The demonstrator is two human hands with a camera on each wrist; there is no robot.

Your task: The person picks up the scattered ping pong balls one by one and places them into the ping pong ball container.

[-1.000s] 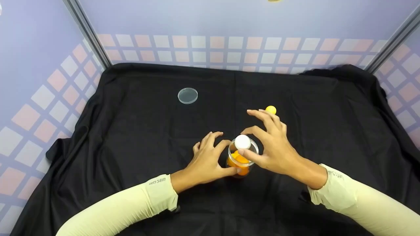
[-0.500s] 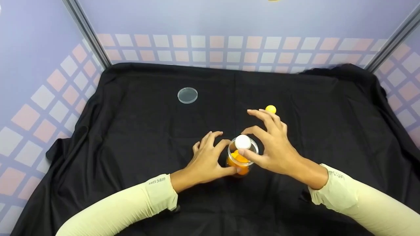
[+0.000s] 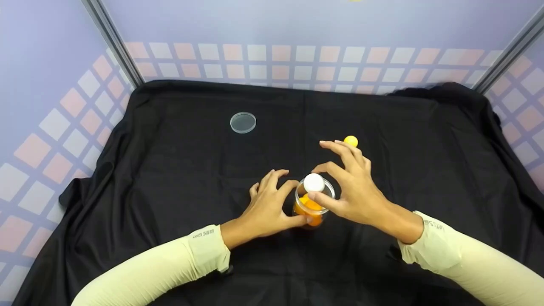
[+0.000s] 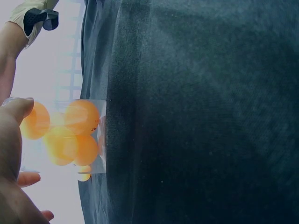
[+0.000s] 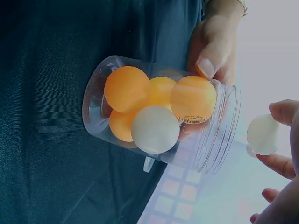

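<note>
A clear screw-neck plastic jar (image 5: 219, 135) stands on the black cloth, with several orange ping-pong balls (image 5: 127, 88) and a white ping-pong ball (image 5: 155, 129) inside. My left hand (image 3: 267, 210) grips the jar from the left, its thumb along the near wall. Over the jar's mouth, my right hand (image 3: 357, 193) pinches another white ping-pong ball (image 3: 314, 182) between thumb and index finger. The right wrist view shows this ball just outside the rim, with a gap between them. The other right fingers are spread toward the back.
A yellow ball (image 3: 351, 140) lies on the cloth just beyond my right fingers. Farther back on the left is a clear round lid (image 3: 243, 123). Black cloth (image 3: 191, 148) covers the table, and tile-patterned panels (image 3: 280, 55) enclose its back and sides.
</note>
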